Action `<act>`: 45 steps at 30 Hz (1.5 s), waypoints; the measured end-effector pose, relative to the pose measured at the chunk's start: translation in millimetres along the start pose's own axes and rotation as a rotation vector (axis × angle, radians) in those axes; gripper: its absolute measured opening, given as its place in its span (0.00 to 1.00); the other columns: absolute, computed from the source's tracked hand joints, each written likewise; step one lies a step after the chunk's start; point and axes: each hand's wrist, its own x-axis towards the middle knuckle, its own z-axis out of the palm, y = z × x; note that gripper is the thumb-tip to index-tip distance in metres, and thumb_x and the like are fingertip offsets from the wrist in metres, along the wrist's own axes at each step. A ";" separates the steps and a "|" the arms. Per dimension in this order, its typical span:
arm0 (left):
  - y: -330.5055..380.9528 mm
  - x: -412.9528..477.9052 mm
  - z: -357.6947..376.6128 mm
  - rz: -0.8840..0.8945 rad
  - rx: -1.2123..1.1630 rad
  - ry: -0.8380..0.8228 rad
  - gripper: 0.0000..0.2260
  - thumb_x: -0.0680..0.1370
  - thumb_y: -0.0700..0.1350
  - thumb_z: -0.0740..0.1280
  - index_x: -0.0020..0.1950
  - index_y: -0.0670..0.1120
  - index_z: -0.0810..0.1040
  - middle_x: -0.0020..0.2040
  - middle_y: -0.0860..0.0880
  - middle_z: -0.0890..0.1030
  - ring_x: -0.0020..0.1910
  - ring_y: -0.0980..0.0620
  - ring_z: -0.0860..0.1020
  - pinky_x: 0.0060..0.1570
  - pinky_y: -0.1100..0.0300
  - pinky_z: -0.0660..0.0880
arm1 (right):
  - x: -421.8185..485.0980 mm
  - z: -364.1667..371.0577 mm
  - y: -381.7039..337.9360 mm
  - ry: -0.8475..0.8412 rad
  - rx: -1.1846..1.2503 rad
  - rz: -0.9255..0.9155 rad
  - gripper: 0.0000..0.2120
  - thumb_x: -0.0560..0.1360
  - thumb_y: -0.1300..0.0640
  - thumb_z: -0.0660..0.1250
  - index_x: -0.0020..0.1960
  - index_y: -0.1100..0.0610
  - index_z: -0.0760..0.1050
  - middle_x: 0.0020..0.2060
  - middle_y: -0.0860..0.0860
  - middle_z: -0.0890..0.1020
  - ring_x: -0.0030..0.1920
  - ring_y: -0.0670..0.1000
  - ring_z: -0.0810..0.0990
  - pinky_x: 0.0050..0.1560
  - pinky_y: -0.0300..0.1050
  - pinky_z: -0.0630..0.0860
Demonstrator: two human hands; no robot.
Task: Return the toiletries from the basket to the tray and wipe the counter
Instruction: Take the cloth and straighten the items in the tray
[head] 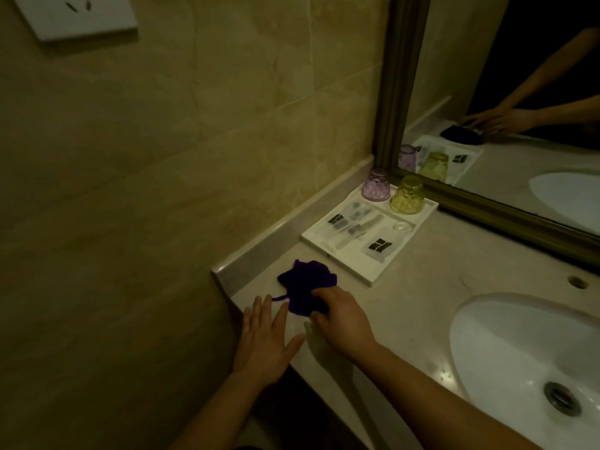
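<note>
Fingers (319,295) of right hand (341,316) pressed on cloth (306,284); cloth spread ahead toward tray (370,277). Left hand (268,339) flat, open, on counter (422,264) beside cloth.

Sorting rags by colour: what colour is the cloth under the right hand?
Dark purple cloth, clearest in the head view.

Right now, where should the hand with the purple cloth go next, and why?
Probably sweep the purple cloth sideways along the bare counter toward the sink. The right hand already presses on the cloth, the left hand rests flat beside it, and the toiletries seem to lie in the white tray already, so wiping seems to be what remains.
</note>
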 end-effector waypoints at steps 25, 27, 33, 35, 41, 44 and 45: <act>-9.6 81.9 5.5 0.017 -0.221 0.206 0.34 0.77 0.66 0.43 0.69 0.42 0.66 0.70 0.43 0.69 0.70 0.46 0.67 0.74 0.46 0.58 | 130.2 -60.6 75.8 0.146 -0.448 0.322 0.14 0.77 0.57 0.61 0.61 0.56 0.76 0.56 0.56 0.79 0.55 0.58 0.76 0.54 0.51 0.74; -8.9 81.2 7.2 0.008 -0.177 0.215 0.36 0.77 0.67 0.43 0.70 0.41 0.65 0.72 0.41 0.68 0.72 0.45 0.65 0.74 0.46 0.57 | 124.7 -62.9 86.1 0.090 -0.564 0.320 0.13 0.76 0.56 0.61 0.58 0.56 0.77 0.54 0.56 0.79 0.53 0.58 0.76 0.51 0.51 0.74; -8.0 80.3 4.5 0.006 -0.144 0.192 0.38 0.77 0.68 0.42 0.73 0.41 0.63 0.74 0.41 0.67 0.74 0.46 0.62 0.75 0.46 0.56 | 112.0 -53.6 86.8 0.069 -0.583 0.194 0.12 0.75 0.53 0.63 0.54 0.55 0.80 0.50 0.53 0.82 0.47 0.56 0.79 0.50 0.47 0.73; -7.5 78.6 2.4 0.002 -0.151 0.191 0.38 0.77 0.68 0.42 0.72 0.41 0.64 0.74 0.41 0.66 0.74 0.46 0.62 0.75 0.46 0.55 | 107.4 -48.8 82.6 0.058 -0.560 0.164 0.13 0.77 0.50 0.60 0.52 0.54 0.80 0.47 0.52 0.81 0.46 0.54 0.78 0.49 0.47 0.73; -8.3 78.5 0.3 -0.048 -0.290 0.199 0.36 0.76 0.69 0.47 0.71 0.42 0.63 0.73 0.42 0.67 0.73 0.46 0.65 0.73 0.46 0.61 | 97.9 -56.0 80.0 0.010 -0.504 0.197 0.13 0.78 0.51 0.61 0.56 0.51 0.82 0.50 0.52 0.80 0.49 0.53 0.76 0.50 0.48 0.76; -4.9 83.4 -6.9 -0.064 -0.360 0.207 0.33 0.75 0.67 0.50 0.71 0.47 0.59 0.72 0.42 0.65 0.67 0.42 0.69 0.64 0.44 0.71 | 101.1 -61.8 75.8 0.057 -0.431 0.236 0.12 0.78 0.52 0.63 0.55 0.54 0.81 0.50 0.53 0.79 0.50 0.53 0.76 0.49 0.47 0.76; -2.7 85.5 -9.2 -0.042 -0.345 0.201 0.31 0.76 0.67 0.51 0.72 0.50 0.59 0.73 0.43 0.63 0.67 0.41 0.69 0.63 0.44 0.72 | 103.7 -65.0 75.0 0.091 -0.419 0.251 0.11 0.77 0.52 0.64 0.54 0.55 0.81 0.50 0.53 0.79 0.50 0.53 0.76 0.47 0.46 0.76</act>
